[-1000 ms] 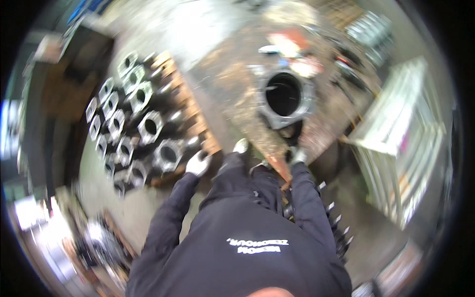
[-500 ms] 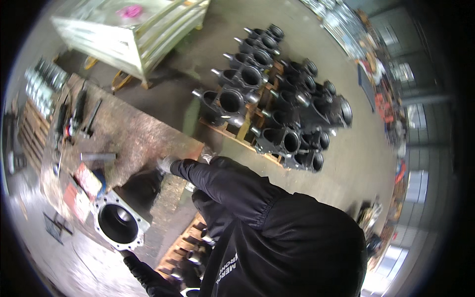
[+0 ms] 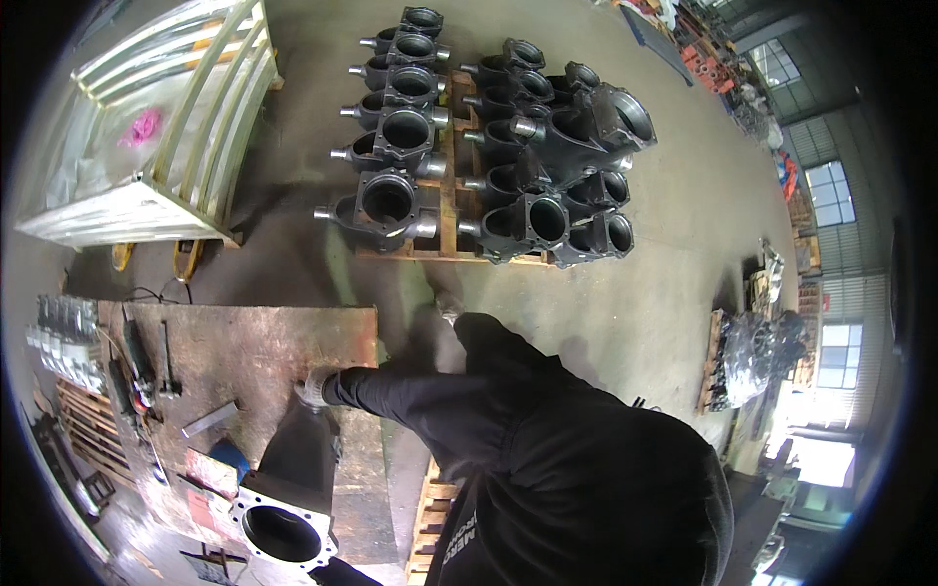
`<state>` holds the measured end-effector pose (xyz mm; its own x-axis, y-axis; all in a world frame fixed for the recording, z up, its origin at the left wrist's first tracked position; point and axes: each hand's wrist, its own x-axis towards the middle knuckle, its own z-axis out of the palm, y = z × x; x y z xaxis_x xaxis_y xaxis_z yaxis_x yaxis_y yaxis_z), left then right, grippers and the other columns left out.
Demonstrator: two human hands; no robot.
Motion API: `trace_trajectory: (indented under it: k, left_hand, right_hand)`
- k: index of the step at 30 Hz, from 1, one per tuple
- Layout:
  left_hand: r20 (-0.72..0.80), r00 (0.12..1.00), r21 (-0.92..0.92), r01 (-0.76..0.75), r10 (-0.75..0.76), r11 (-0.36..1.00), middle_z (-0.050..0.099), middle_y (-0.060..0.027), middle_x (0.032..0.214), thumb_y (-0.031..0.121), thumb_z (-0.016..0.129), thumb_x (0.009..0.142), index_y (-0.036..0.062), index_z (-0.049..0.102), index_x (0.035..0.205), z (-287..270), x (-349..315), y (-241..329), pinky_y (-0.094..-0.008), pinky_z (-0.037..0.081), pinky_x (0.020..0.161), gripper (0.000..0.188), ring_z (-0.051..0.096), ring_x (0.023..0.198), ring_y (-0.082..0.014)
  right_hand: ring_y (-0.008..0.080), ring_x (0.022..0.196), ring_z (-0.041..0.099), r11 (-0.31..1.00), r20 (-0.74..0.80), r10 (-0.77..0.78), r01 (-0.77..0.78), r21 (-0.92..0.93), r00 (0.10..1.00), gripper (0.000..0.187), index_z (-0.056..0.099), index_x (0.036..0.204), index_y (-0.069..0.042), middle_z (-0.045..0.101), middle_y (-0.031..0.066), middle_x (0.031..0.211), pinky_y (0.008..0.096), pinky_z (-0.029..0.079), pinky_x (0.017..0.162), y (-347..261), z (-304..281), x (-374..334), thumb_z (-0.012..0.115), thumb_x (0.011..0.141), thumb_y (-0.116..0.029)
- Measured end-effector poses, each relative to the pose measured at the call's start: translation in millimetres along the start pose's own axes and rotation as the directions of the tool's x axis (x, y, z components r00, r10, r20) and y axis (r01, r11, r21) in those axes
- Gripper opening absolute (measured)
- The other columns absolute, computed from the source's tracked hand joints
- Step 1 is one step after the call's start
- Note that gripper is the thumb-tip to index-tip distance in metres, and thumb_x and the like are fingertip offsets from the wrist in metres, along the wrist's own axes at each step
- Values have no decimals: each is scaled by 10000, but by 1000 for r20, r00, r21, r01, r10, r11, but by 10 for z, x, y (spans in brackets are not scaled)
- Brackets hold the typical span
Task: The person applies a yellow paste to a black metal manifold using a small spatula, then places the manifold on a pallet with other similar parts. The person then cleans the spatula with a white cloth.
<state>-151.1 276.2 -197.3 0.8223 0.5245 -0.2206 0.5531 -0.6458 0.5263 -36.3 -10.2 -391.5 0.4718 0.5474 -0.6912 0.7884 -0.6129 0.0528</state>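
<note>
A black cast-metal housing (image 3: pixel 305 451) lies on the worn workbench (image 3: pixel 264 342), its wide bolt-holed flange turned toward the near edge. My right hand (image 3: pixel 313 389), in a grey glove, is closed around its narrower far end. The dark left sleeve (image 3: pixel 340 574) comes up against the lower rim of the flange. My left hand is hidden there, so its fingers do not show. Next to the housing on the left are a short metal bar (image 3: pixel 210 418), a blue object (image 3: pixel 232 456) and a red-and-white box (image 3: pixel 210 476).
Angle grinders (image 3: pixel 139 354) and a hammer (image 3: pixel 168 363) lie at the bench's left side. Beyond the bench, similar black housings (image 3: pixel 405 132) stand in rows on a wooden pallet (image 3: pixel 447 210). A pale slatted crate (image 3: pixel 186 200) stands far left. Another pallet (image 3: pixel 430 508) is beside the bench's near right.
My view has turned, so the bench now appears squarer and the far pallet higher up. My right hand stays at the housing's far end. Less of my left arm shows.
</note>
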Motion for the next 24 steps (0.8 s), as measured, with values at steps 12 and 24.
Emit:
trace_trajectory:
  k: [12, 24]
  left_hand:
    - [196, 980, -167, 2, 31, 986, 653, -200, 1092, 286, 499, 1014, -2, 589, 1130, 391, -851, -144, -445, 493, 879, 323, 636, 1024, -339]
    - [604, 782, -197, -39, 153, 980, 659, -214, 1025, 294, 511, 1001, 6, 593, 1072, 1508, -2023, 590, -468, 501, 821, 308, 649, 966, -361]
  right_hand:
    - [384, 1102, 668, -454, 477, 655, -200, 868, 586, 585, 698, 1102, 13, 702, 247, 1071, 470, 513, 928, 69, 325, -2169, 534, 946, -527]
    - [385, 979, 706, -644, 642, 702, -109, 757, 308, 643, 749, 1033, -7, 739, 245, 992, 472, 508, 910, 334, 1396, -5465, 474, 927, -579]
